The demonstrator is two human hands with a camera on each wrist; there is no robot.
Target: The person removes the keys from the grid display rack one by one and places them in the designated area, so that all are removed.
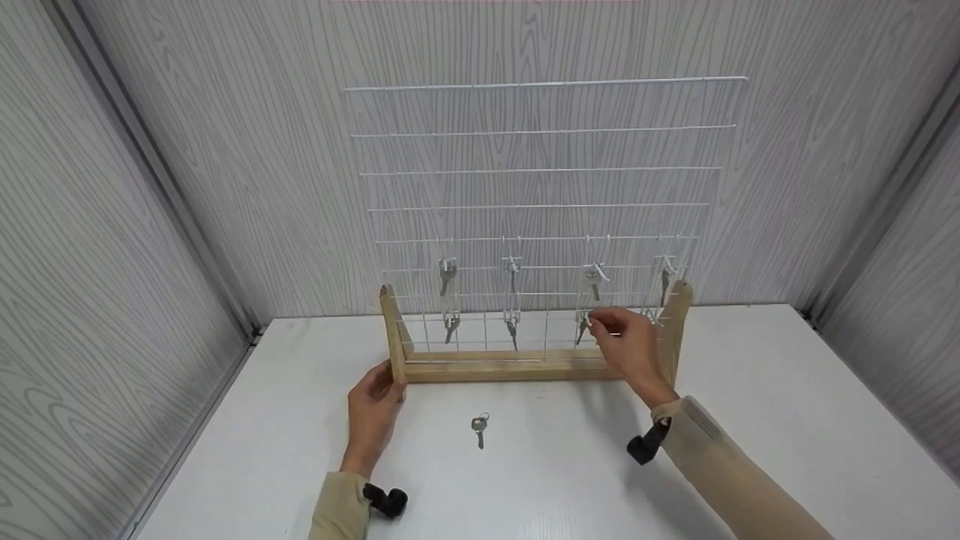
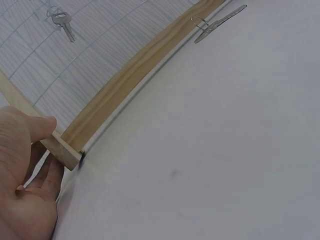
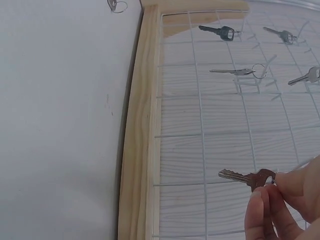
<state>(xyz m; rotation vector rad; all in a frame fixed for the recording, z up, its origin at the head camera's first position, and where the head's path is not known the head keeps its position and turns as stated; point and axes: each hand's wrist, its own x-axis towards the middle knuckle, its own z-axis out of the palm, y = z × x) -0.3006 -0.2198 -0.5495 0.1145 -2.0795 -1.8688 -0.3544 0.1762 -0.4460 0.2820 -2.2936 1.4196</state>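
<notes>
The left hand (image 1: 373, 420) grips the lower left end of the wooden stand (image 1: 510, 372) between thumb and fingers, probably to steady the wire grid (image 1: 546, 84) it bears. At the grid's lower right, the right hand (image 1: 630, 349) pinches a key (image 3: 252, 178) by its ring end, leaving the blade free. Other keys (image 1: 448, 276) hang from hooks (image 1: 600, 271), blades mostly down. A loose key (image 1: 480, 426) lies nearer, on the white table (image 1: 540, 465). I can read no brand, label or writing.
</notes>
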